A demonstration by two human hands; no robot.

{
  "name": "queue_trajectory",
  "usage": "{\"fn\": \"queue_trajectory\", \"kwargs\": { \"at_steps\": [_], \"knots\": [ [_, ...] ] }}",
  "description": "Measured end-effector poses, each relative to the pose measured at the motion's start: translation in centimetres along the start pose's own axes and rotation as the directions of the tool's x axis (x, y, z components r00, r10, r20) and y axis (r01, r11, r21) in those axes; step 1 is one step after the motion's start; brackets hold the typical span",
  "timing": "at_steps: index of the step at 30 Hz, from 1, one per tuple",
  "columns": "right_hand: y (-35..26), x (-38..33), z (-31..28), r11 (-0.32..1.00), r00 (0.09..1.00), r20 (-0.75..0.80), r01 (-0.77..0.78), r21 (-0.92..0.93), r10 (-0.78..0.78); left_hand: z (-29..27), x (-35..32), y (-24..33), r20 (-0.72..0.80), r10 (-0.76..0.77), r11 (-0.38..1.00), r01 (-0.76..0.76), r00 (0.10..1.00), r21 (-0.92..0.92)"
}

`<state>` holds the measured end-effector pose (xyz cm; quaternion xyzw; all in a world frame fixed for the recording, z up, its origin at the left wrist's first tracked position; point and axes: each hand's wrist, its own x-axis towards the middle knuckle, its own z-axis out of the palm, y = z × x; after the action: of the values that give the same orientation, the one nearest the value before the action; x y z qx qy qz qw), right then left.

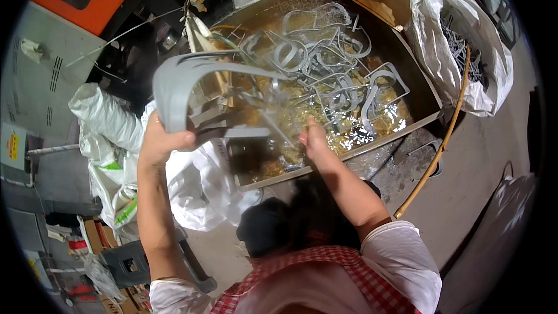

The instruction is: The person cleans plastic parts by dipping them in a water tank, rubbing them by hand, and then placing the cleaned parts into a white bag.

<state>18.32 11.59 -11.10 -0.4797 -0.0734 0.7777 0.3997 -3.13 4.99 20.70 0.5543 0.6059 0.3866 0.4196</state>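
My left hand (pixel 161 141) is closed around a bundle of grey curved plastic strips (pixel 174 84), raised over the left side of a metal water trough (pixel 418 121). The bundle's long ends reach to the right above the water, and its lower ends are blurred. Over the trough's near edge, my right hand (pixel 315 138) has its fingers curled together; what they hold, if anything, I cannot make out. A blurred thin grey strip is close to its fingertips. Several more grey curved plastic pieces (pixel 343 96) lie tangled in the rippling water, mostly toward the far and right side.
At the right stands a white woven sack (pixel 501 75) with thin grey pieces inside. A bent wooden stick (pixel 444 139) leans beside it. White sacks and bags (pixel 195 189) crowd the left, near a dark plastic stool (pixel 131 261). An orange and grey machine (pixel 110 6) stands at the far left.
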Motion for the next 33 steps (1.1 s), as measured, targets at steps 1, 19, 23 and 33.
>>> {"fn": "queue_trajectory", "kwargs": {
  "at_steps": [1,19,23,33],
  "knots": [
    [-0.3,-1.5,1.3,0.997,0.998,0.046,-0.039,0.065,0.036,-0.2,0.2,0.2,-0.034,0.039,0.999,-0.039,0.999,0.005],
    [-9.1,1.4,-0.8,0.794,0.867,0.298,0.166,0.584,-0.4,0.3,-5.8,-3.7,0.304,-0.026,0.998,0.041,0.952,-0.042],
    [-10.2,-0.4,-1.5,0.825,0.741,0.38,0.551,0.129,-0.554,3.1,-2.3,-7.2,0.244,-0.155,0.978,0.114,0.957,0.172],
    [-9.5,-0.4,-1.4,0.118,0.529,0.566,0.788,-0.604,-0.633,15.2,5.0,-15.2,0.062,-0.15,0.739,0.07,0.987,0.67]
  ]
}}
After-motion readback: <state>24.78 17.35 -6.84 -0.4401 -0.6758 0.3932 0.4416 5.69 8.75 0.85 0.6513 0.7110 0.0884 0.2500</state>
